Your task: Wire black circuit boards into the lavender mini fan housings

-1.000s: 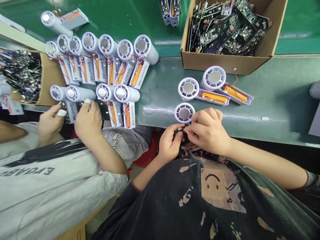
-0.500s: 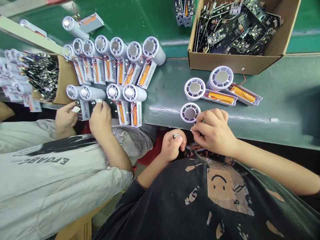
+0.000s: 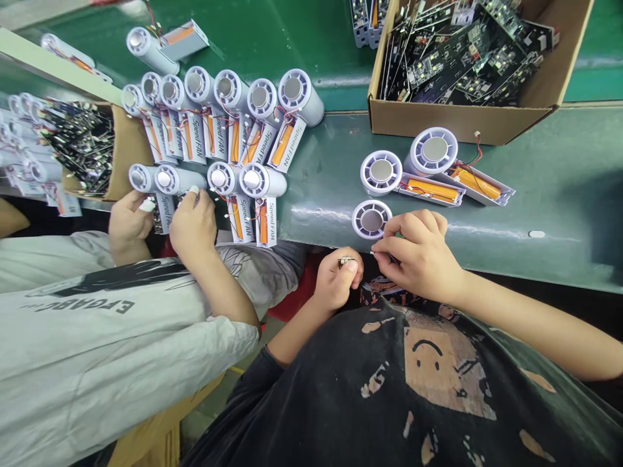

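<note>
My left hand (image 3: pixel 337 279), at the table's front edge, is closed around a small circuit board (image 3: pixel 347 261); only its end shows above the thumb. Just to the right, my right hand (image 3: pixel 419 256) is pinched, fingertips pointing left. A tiny white connector (image 3: pixel 373 252) sticks out at those fingertips; any wire behind it is hidden by the fingers. Beyond the right hand lies a handheld fan (image 3: pixel 372 219), its handle covered by the hand. Two more fans, one nearer (image 3: pixel 380 172) and one farther (image 3: pixel 433 150), rest behind it with orange batteries in open handles.
A cardboard box (image 3: pixel 467 120) of circuit boards stands at the back right. Several fans (image 3: pixel 263 180) stand in rows to the left. A co-worker's hands (image 3: pixel 192 224) handle a fan there. A small white oval piece (image 3: pixel 537 234) lies on the table (image 3: pixel 321 188) at right.
Both my hands stay almost in place, with the circuit board slightly more visible above my left thumb. The co-worker's hands have shifted a little. The view has moved slightly.
</note>
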Demonstrator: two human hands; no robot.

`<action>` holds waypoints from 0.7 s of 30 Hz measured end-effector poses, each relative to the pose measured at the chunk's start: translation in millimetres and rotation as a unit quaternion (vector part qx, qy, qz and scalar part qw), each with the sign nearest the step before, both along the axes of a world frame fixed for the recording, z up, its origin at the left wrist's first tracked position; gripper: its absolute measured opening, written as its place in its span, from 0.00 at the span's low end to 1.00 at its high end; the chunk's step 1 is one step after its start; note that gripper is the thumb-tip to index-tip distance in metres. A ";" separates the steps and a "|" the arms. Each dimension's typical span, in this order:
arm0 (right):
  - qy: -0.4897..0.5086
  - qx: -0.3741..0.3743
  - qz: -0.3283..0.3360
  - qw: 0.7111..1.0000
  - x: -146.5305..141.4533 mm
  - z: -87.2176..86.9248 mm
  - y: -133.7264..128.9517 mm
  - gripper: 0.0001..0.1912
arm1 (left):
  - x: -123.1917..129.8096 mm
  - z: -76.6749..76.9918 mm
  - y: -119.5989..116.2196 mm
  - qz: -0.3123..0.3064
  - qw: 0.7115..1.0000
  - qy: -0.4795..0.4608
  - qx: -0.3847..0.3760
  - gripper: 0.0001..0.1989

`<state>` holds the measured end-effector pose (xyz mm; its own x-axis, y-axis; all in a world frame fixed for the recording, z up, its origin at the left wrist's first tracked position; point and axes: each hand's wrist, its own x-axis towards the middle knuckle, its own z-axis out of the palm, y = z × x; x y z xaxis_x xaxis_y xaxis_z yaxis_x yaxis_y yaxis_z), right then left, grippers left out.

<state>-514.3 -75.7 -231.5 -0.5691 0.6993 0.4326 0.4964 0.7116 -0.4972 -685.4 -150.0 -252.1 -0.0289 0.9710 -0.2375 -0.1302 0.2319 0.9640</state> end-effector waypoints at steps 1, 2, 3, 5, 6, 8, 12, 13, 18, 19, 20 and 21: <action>0.002 -0.003 -0.001 1.000 0.1 -0.3 0.0 0.06 | -0.9 0.1 0.5 -0.003 1.000 0.019 0.008 0.21; 0.003 -0.007 -0.002 1.000 0.1 -0.7 0.0 0.06 | -1.8 0.3 1.0 -0.006 0.999 0.037 0.015 0.21; 0.003 -0.010 -0.002 1.000 0.2 -1.0 0.0 0.05 | -2.5 0.6 1.4 -0.008 0.998 0.051 0.021 0.20; 0.000 -0.017 0.000 1.000 0.5 -1.4 0.0 0.05 | -3.5 1.4 2.2 -0.008 0.997 0.066 0.024 0.18; -0.003 -0.021 0.002 1.000 0.6 -1.5 -0.1 0.05 | -3.8 2.0 2.6 -0.008 0.997 0.069 0.022 0.18; -0.006 -0.028 0.002 1.000 0.7 -1.5 0.0 0.05 | -4.5 3.4 3.1 -0.014 0.997 0.075 0.018 0.18; 0.002 -0.021 0.009 1.000 1.9 -1.8 0.7 0.05 | -6.9 5.7 3.5 -0.041 0.992 0.111 0.043 0.18; 0.006 -0.012 0.016 1.000 2.6 -2.3 1.0 0.05 | -7.6 5.7 3.4 -0.047 0.989 0.126 0.053 0.18; 0.023 0.056 0.050 0.997 7.7 -7.0 2.2 0.07 | -8.6 3.9 2.9 -0.058 0.980 0.181 0.050 0.16; 0.024 0.063 0.052 0.996 8.4 -7.9 2.3 0.08 | -8.2 4.1 3.2 -0.058 0.980 0.185 0.047 0.16; 0.024 0.068 0.054 0.996 9.0 -8.7 2.3 0.09 | -7.7 4.8 3.6 -0.058 0.979 0.188 0.047 0.15; 0.023 0.070 0.054 0.996 9.4 -9.2 2.1 0.09 | -7.1 6.2 4.1 -0.062 0.979 0.190 0.048 0.14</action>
<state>-504.8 -73.6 -240.7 -0.6147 0.5662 0.5491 0.3925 0.8235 -0.4097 -692.5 -145.9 -246.0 0.0217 0.9898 -0.1409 0.2656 0.1301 0.9553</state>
